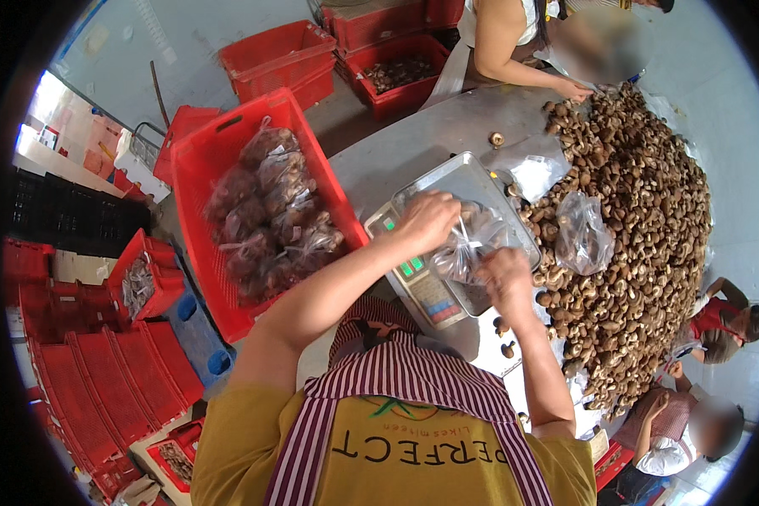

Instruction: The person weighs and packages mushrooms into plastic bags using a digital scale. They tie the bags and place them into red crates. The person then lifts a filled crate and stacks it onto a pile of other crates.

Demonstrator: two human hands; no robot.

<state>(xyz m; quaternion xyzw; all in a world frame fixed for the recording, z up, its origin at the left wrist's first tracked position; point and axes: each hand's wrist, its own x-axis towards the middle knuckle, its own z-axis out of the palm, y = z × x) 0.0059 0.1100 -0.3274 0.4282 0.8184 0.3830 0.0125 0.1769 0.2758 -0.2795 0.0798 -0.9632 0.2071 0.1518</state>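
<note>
A clear plastic bag of shiitake mushrooms (458, 262) lies on the metal pan (462, 166) of a weighing scale, its neck gathered at a white knot. My left hand (429, 218) pinches a whitish strand of the bag's top above the knot. On the other side, my right hand (508, 278) is slightly blurred, its curled fingers at the bag's tied end. Green digits glow on the scale's display panel (411, 267), partly below my left forearm. Left of the scale, a red plastic crate (186, 183) holds several tied bags of mushrooms (284, 171).
Loose shiitake mushrooms (639, 209) form a large heap on the metal table (379, 167), with another filled bag (583, 234) on it. A co-worker's hand (572, 90) touches the heap's far end. More co-workers sit at right. Red crates (278, 60) stand behind; stacked crates (114, 373) fill the left.
</note>
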